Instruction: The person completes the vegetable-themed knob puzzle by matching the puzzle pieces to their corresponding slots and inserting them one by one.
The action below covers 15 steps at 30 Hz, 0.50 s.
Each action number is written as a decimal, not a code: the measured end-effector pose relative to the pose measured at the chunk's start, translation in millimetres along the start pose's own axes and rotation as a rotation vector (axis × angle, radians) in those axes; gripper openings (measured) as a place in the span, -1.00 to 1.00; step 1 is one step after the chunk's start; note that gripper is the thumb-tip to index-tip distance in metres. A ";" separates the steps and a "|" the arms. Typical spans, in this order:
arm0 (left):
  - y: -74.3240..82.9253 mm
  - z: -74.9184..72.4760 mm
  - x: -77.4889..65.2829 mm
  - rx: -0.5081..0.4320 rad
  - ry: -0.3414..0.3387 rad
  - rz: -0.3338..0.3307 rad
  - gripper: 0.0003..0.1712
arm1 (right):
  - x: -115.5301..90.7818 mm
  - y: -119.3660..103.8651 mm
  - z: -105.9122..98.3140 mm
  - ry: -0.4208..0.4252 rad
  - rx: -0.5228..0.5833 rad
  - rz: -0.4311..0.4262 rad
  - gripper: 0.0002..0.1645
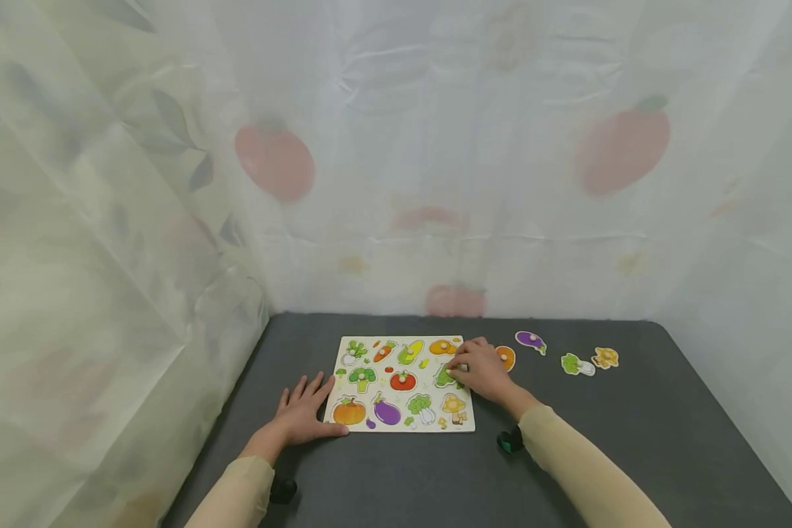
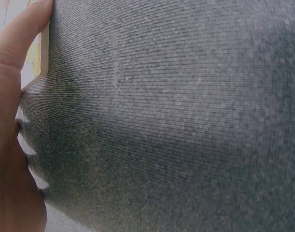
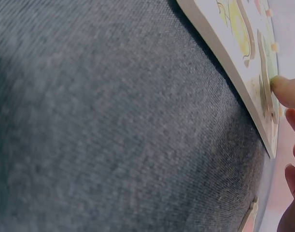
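Observation:
A pale wooden vegetable puzzle board lies flat on the dark table. My left hand rests at its left side with fingers spread and the thumb over the front left corner; the left wrist view shows that thumb on the board's edge. At the board's right side, my right hand pinches a green vegetable puzzle piece, which lies at its place in the middle row. Knobbed pieces such as the tomato and broccoli sit in the board. Fingertips partly hide the green piece's knob.
Right of the board lie loose pieces: an orange one partly behind my right hand, an eggplant, a leafy cabbage and a mushroom piece. The last two are close together. A pale printed curtain hangs around the table.

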<state>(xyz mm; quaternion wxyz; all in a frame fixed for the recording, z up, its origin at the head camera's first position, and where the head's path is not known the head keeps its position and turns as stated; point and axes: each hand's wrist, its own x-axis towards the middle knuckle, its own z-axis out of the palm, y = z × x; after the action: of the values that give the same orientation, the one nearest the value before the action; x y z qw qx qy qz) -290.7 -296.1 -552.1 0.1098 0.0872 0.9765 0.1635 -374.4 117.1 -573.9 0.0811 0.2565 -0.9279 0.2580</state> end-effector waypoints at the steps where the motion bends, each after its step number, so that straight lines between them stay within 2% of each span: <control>1: 0.0 0.1 0.1 0.002 -0.001 0.000 0.39 | 0.4 -0.4 0.0 -0.004 0.000 0.002 -0.86; 15: -0.1 0.2 -0.7 0.012 -0.003 -0.003 0.39 | 4.2 -2.2 1.7 -0.019 0.012 0.032 -0.83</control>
<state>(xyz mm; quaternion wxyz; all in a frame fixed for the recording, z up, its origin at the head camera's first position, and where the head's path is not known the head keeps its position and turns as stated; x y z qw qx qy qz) -290.0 -296.3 -552.2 0.1110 0.0866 0.9775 0.1573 -376.9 112.8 -573.2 0.0667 0.2446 -0.9310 0.2627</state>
